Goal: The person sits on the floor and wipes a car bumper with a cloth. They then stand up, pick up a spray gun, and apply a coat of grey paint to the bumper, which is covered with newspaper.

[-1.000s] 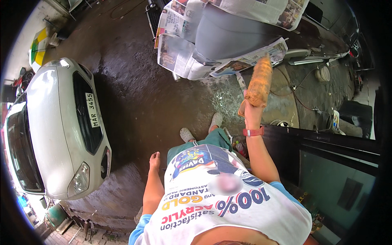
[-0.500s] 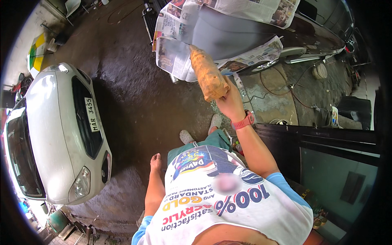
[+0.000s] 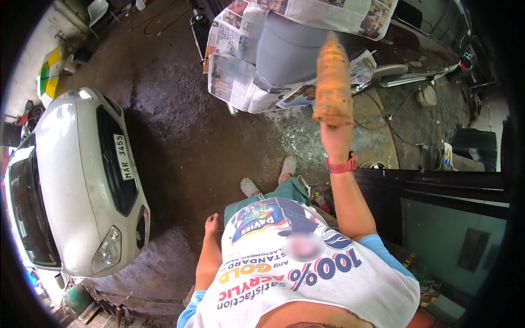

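My right hand is closed under a spray gun covered in orange-brown stained wrapping, its narrow tip pointing away from me. The wrapping hides most of my fingers. Ahead of it is a smooth grey car panel, bordered by taped-on newspaper sheets. From my view the gun overlaps the panel's right part and the lower newspaper strip; I cannot tell the gap between them. My left hand hangs low at my side, holding nothing, its fingers loosely apart.
A white car stands on the left. Behind the masked panel stretches a dark car body. Hoses lie on the wet concrete floor at right, near a whitish bucket. A dark-framed glass panel is close on my right.
My right hand has swung the spray gun to the right, from the left newspaper edge across the panel, and its tip now points straighter ahead. The pale mist near the tip has gone.
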{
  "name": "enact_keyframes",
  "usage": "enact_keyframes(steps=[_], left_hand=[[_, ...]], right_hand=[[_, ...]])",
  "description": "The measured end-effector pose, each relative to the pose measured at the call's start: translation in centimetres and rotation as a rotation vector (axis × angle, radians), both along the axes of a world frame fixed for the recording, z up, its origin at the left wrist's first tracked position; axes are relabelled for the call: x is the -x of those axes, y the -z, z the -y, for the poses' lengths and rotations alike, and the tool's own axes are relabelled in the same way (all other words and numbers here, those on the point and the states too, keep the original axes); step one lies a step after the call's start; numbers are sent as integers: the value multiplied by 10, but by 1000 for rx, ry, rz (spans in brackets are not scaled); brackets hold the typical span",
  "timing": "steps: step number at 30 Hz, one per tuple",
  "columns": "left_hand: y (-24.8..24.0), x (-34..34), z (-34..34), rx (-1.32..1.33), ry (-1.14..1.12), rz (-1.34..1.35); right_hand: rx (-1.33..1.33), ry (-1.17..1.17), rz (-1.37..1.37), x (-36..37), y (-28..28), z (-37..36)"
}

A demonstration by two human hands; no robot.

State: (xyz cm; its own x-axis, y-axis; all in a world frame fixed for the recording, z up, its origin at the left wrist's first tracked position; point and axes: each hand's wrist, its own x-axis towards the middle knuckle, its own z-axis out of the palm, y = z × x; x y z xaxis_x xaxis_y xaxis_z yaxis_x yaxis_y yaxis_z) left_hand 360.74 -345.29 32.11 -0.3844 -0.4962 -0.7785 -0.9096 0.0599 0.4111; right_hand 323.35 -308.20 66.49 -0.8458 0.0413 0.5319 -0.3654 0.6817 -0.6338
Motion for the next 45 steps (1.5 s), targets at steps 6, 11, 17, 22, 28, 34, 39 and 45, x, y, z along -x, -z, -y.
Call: enact_keyframes(steps=[6,11,17,22,28,34,39,45], left_hand=[[-18,17,-5,-47,-91,-54],[-23,29,-1,-65,-158,-103],[-49,138,-5,97,212,-423],[-155,329,-61,191,383,-789],[-248,483,-144,203,393,-1023],[-250,541,-206,227,276,-1222],[-237,545,-234,299,286,-1245],[-212,535,-262,328,268,-1210]], right_hand=[[-62,-151,51,9,-44,48],[-203,-178,11,26,-30,60],[-238,-198,82,21,-4,58],[-261,-257,257,9,28,21],[-103,-334,418,4,-3,-28],[115,-274,338,-3,-29,-67],[24,-385,558,14,-39,-98],[-41,-435,565,26,-36,-125]])
